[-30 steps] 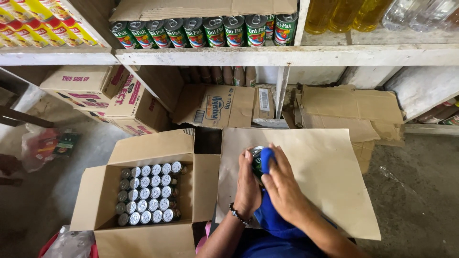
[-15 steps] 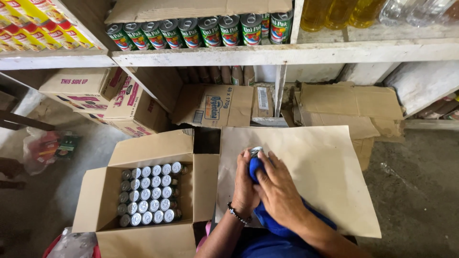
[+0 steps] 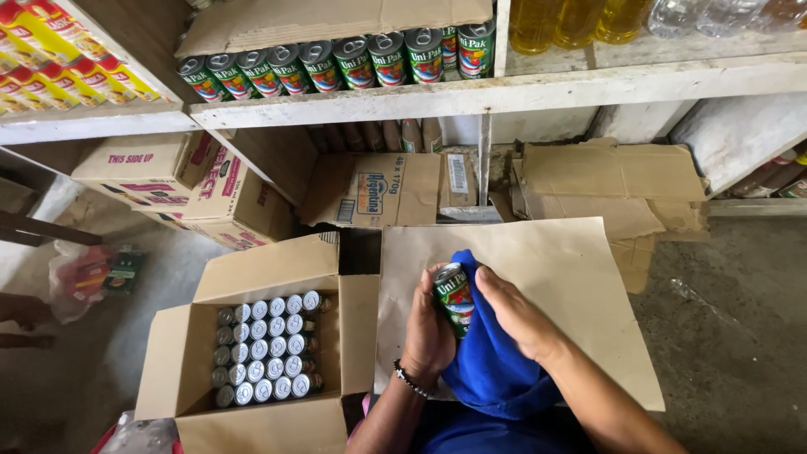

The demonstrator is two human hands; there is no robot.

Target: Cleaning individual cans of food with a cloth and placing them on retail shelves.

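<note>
My left hand [image 3: 427,332] grips a small green-labelled can [image 3: 455,296] upright over a sheet of brown cardboard [image 3: 572,277]. A dark bead bracelet sits on that wrist. My right hand [image 3: 517,313] presses a blue cloth [image 3: 487,361] against the can's right side. The cloth hangs down toward my lap. To the left an open cardboard box [image 3: 261,349] holds several rows of silver-topped cans [image 3: 267,349].
A white shelf [image 3: 437,92] above carries a row of the same green cans [image 3: 336,63], with bottles of yellow oil [image 3: 580,21] to the right. Cardboard cartons [image 3: 168,181] and flattened boxes [image 3: 605,181] lie under the shelf. Grey concrete floor [image 3: 740,319] spreads right.
The can has tilted so its green label now shows on the left. The blue cloth has slid from over the top to the can's right side.
</note>
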